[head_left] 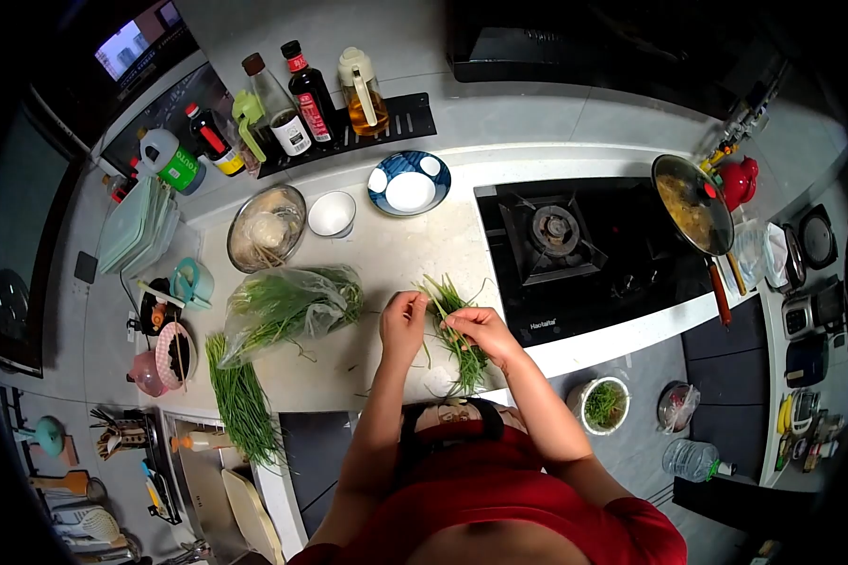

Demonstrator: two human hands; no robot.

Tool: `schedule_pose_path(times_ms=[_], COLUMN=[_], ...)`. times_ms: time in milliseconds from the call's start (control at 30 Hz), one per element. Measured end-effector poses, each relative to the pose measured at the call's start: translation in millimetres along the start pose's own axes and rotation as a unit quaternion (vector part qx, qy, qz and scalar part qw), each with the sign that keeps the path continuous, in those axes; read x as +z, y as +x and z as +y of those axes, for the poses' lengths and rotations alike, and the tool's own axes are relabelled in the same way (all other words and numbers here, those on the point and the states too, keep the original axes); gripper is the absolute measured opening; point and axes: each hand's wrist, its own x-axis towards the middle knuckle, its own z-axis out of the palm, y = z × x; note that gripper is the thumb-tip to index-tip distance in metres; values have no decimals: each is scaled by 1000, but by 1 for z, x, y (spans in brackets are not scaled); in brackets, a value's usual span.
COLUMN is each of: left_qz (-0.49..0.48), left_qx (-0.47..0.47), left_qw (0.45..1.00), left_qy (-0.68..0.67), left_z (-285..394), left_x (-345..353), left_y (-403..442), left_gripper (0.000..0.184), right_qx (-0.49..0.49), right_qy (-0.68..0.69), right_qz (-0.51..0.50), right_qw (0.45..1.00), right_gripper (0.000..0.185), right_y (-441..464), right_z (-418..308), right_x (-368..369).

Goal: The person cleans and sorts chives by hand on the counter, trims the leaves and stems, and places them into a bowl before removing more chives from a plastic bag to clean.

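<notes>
A loose pile of green chives (468, 365) lies on the pale counter in front of me. My right hand (481, 334) is closed over the pile, thumb and fingers pinched on a few chive stems. Just left of it, my left hand (404, 325) is closed in a pinch at the end of those stems, which stretch between both hands. Left of my hands sits a clear plastic bag (292, 306) full of more greens. A long bunch of chives (242, 405) hangs over the counter's front edge beside the bag.
Behind the bag stand a metal bowl (267, 229), a white bowl (332, 215) and a blue patterned bowl (410, 184). Bottles (313, 94) line a black shelf. To the right are a gas stove (556, 231) and a lidded pan (693, 204). A bin (601, 406) with green scraps stands on the floor.
</notes>
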Motion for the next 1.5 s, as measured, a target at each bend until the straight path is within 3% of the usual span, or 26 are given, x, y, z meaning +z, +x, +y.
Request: schedule_pose_path(times_ms=[233,433,567,667,867,967,1200,1333,1433,1500], left_qz=[-59,-10,100,70,-118,-143,66,78,-3,-44], left_qx=[-23,-32,14,-10,-84,-90,-60,68,-45,-81], left_qw=[998,997,993,997,979,973,992,976,995,994], left_qy=[-4,-72,-62,-23,-141,-155,-90,190,90,-60], left_z=[17,-8,-36,-38,7,0,-36,-39,-12,0], left_x=[-3,-12,-20,-27,-7,-3,-13,-24,-24,-14], left_y=[-2,11,28,27,-2,-6,9,12,6,2], left_gripper=[17,11,14,14,21,17,14,16,25,24], right_qx=[5,22,19,9,-8,-12,3,10,17,27], right_qy=[17,24,27,33,39,36,49,66,87,106], right_qz=[-8,-40,-54,-34,2,6,31,19,-2,-19], right_qw=[1000,999,998,999,999,999,998,998,996,994], right_gripper=[17,18,18,16,11,11,12,16,19,20], right_y=[-1,-8,-10,-9,-4,-3,-3,-2,-2,-2], right_z=[-3,-10,-11,-7,-4,-5,-4,-1,0,0], right_x=[0,-5,-7,-7,3,4,4,3,2,3])
